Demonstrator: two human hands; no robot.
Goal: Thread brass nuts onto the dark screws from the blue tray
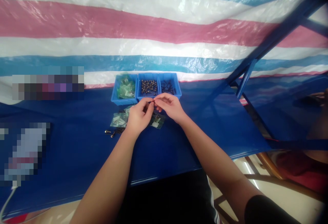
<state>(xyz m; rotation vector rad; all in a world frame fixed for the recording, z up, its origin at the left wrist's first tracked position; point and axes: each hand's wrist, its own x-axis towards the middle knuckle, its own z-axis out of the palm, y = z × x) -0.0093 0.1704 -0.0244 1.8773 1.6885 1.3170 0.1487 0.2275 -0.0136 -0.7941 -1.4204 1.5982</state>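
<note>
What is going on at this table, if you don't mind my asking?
A person's left hand and right hand meet at the fingertips, apparently holding a small dark piece, too small to identify. Beyond them stand three blue bins: green-tinted packets in the left, small metallic parts in the middle, dark parts in the right. More packets and loose bolts lie on the blue table near the hands.

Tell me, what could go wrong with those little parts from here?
A small dark piece, seemingly pinched between the fingertips of the left hand and right hand, might slip. Loose screws lie beside the left forearm, which could knock them. The open blue bins stand side by side, so a dropped part might land among the wrong pieces.
</note>
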